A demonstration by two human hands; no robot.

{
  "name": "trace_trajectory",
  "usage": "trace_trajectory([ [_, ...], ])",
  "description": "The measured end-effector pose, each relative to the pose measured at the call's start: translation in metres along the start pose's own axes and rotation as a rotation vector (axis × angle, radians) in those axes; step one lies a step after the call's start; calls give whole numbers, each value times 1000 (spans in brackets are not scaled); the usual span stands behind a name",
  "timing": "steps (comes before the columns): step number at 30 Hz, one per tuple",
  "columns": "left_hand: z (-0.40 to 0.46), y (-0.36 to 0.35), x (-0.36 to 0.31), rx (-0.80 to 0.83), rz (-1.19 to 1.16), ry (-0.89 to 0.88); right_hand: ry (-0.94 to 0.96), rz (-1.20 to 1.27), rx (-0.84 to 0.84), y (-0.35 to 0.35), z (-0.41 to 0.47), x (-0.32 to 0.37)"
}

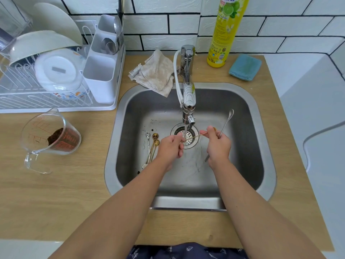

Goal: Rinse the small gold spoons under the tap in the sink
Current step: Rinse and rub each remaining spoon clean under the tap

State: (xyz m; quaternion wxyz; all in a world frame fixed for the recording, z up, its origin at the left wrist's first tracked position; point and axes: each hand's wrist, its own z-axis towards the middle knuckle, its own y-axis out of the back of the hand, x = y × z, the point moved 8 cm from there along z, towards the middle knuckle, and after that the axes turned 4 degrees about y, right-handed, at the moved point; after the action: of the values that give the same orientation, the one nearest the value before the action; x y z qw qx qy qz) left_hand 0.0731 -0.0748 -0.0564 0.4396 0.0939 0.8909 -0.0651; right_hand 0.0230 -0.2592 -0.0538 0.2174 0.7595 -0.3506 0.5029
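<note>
Under the chrome tap [188, 94], over the perforated round drain [188, 136], 1 thin gold spoon [196, 136] is held level across the water stream, pinched at 1 end by the left hand [170, 146] and at the other by the right hand [217, 144]. A long silver spoon [226, 121] is also gripped in the right hand. 2 more gold spoons [154, 144] and 1 silver spoon [148, 137] lie on the brushed-steel sink [242, 146] floor left of the drain. The rounded basin's right half is bare.
</note>
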Motion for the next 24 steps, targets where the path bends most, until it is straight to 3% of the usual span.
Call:
trace_trajectory([
  [3, -2, -15, -6, -25, 31, -53, 1, -25, -77, 10, 2, 1],
  [8, -9, -27, 1, 165, -206, 34, 23, -9, -87, 12, 3, 4],
  [14, -7, -19, 1, 47, -60, 24, 21, -30, -64, 10, 3, 2],
  [19, -11, -27, 4, 300, -222, 131, 13, -18, -103, 15, 4, 1],
  [24, -5, -15, 12, 190, -221, 245, -17, 51, 59, -3, 1, 3],
])
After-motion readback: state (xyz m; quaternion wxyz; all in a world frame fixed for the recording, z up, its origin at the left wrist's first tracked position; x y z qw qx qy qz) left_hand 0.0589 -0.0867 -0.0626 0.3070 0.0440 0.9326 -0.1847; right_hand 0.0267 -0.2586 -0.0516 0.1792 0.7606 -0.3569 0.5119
